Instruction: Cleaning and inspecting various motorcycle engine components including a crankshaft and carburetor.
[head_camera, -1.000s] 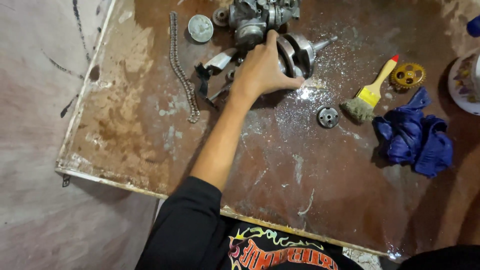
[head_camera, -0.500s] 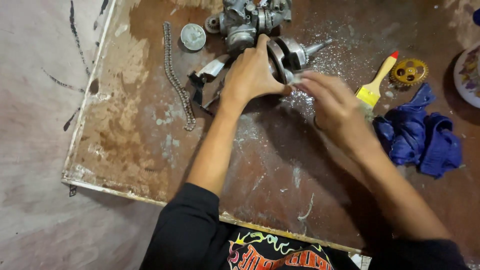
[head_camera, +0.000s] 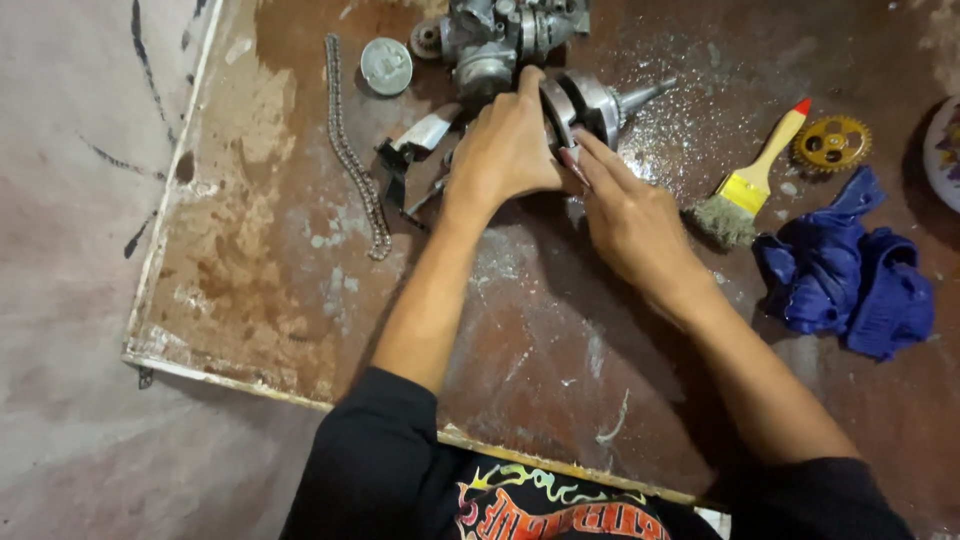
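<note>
A steel crankshaft (head_camera: 600, 100) with round webs and a tapered shaft end lies at the top middle of a stained brown board (head_camera: 250, 380). My left hand (head_camera: 505, 150) is closed over its left web from above. My right hand (head_camera: 630, 215) reaches in from the lower right, its fingertips pinched on the crankshaft's lower rim between the webs. The thumb side of that grip is hidden. A small round bearing seen earlier on the board is out of sight where my right hand now lies.
A grey engine casting (head_camera: 500, 35) sits just behind the crankshaft, with a round metal cap (head_camera: 386, 66), a drive chain (head_camera: 355, 165) and a bent metal part (head_camera: 420, 140) to the left. To the right lie a yellow-handled brush (head_camera: 750, 185), gold gear (head_camera: 832, 143) and blue rag (head_camera: 850, 275).
My right hand came into view from the right and moved up-left onto the crankshaft. My left hand stayed on the crankshaft. The small bearing is now covered.
</note>
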